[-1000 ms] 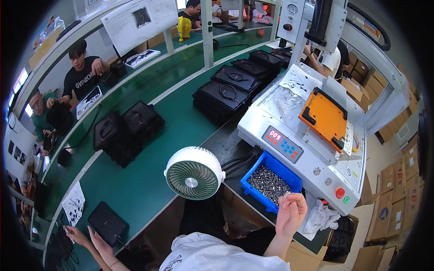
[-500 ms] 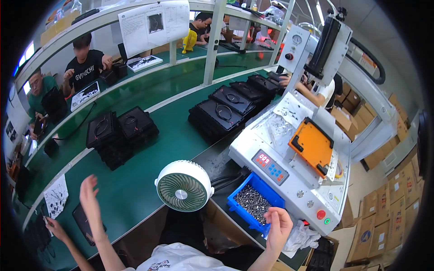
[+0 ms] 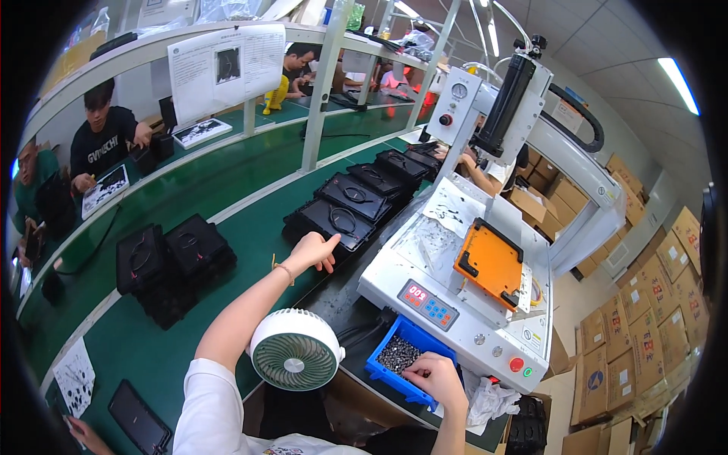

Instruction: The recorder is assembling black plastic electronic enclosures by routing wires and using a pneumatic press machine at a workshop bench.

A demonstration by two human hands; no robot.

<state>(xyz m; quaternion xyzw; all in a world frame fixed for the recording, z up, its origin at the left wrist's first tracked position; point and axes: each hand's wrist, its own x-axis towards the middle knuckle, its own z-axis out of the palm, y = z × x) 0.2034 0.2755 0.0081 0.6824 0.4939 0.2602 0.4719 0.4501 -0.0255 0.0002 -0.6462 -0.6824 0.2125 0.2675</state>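
My left hand reaches forward over the near edge of a stack of black flat cases, each with a coiled cable on its top. Its fingers are apart, with nothing seen in them; whether they touch the top case I cannot tell. My right hand dips into a blue bin of small dark metal parts. Its fingertips are pinched together among the parts, and what they hold is too small to make out. Between my arms stands a round white fan.
At the right is a white press machine with an orange fixture plate. More black cases are stacked on the left of the green bench. A dark flat panel lies near a co-worker's hand. Crumpled white cloth sits beside the bin.
My left hand has swung from the left side across to the black case stack. My right hand has lowered into the blue bin. The view has shifted to the right.
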